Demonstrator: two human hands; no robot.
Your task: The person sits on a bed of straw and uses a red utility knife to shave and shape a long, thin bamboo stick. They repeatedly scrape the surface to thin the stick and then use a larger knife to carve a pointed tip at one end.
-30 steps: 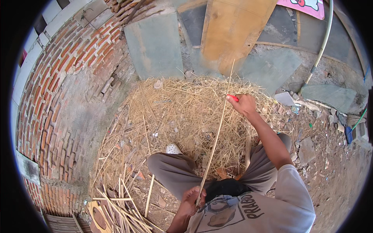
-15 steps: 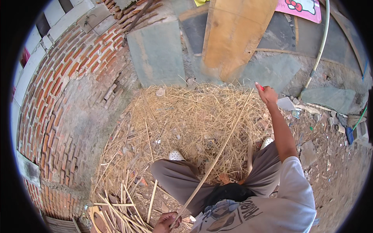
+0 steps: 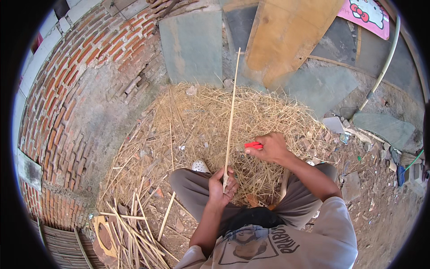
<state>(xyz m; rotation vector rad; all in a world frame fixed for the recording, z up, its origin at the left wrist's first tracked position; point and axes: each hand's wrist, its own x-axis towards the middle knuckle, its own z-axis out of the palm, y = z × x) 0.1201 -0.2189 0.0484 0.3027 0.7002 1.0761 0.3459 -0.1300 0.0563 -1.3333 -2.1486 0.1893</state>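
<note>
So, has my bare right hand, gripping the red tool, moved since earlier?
Yes: your right hand has moved left and back toward you, away from the leaning tan wooden board.

The place is looking like a rough yard with a makeshift work corner: a weathered brick wall (image 3: pixel 67 130) is standing at nine o'clock with bare patches showing, while a grey sheet (image 3: pixel 192 49) at twelve and a tan board (image 3: pixel 291 40) at one are leaning upright. A pale pipe (image 3: pixel 386 67) is rising at two, rubble-strewn dirt (image 3: pixel 367 224) is stretching around four, straw-like slivers (image 3: pixel 268 107) are blanketing the middle, and pale strips (image 3: pixel 139 237) are lying heaped at seven
</note>
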